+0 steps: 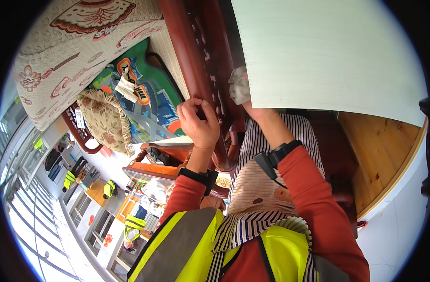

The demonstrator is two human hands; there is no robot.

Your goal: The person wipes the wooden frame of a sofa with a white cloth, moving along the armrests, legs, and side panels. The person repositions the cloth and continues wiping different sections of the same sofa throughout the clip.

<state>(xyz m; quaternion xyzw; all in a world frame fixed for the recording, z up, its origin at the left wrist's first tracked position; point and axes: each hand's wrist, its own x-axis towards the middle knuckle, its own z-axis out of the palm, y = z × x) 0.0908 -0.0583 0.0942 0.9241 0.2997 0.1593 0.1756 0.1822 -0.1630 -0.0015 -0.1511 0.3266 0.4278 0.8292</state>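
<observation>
A crumpled greyish cloth (pixel 239 86) is held in my right hand (pixel 259 110), against dark red carved woodwork (pixel 226 42). The edge of a broad pale green panel (pixel 327 53) hides part of that hand. My left hand (pixel 199 123) lies at the glossy red wooden rail (pixel 186 46), fingers curled and thumb near the index finger. No loose thing shows in it, and whether it grips the rail is unclear. Striped fabric (pixel 299 134) spreads below the right forearm.
A fringed floral cushion (pixel 103 121) and white tissue (pixel 126 88) lie on a green printed mat (pixel 162 116). Patterned fabric (pixel 77 60) covers furniture at upper left. A glass-topped wooden table (pixel 151 171) stands lower left. Several people in yellow vests (pixel 134 222) are farther off.
</observation>
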